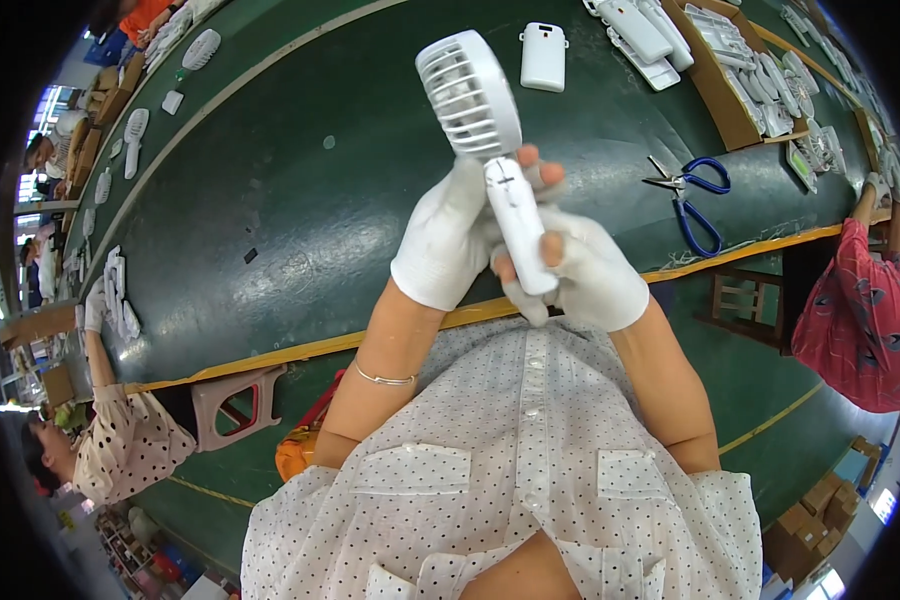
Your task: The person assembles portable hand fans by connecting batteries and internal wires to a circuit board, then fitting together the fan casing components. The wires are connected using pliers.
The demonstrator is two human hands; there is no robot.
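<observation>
A white handheld fan is held upright between my two gloved hands, a little above the front edge of the green table. Its round, slatted head tilts up to the left. My left hand closes round the upper handle from the left, its thumb near the neck. From the right, my right hand grips the lower handle, bare fingertips showing through the white glove. Part of both hands' fingers is hidden behind the handle. Beyond the fan lies a white oblong casing.
Blue-handled scissors lie opened to the right on the green table. A cardboard box of white fan parts stands at the far right, with white casings beside it. More fans line the left. Co-workers sit on both sides.
</observation>
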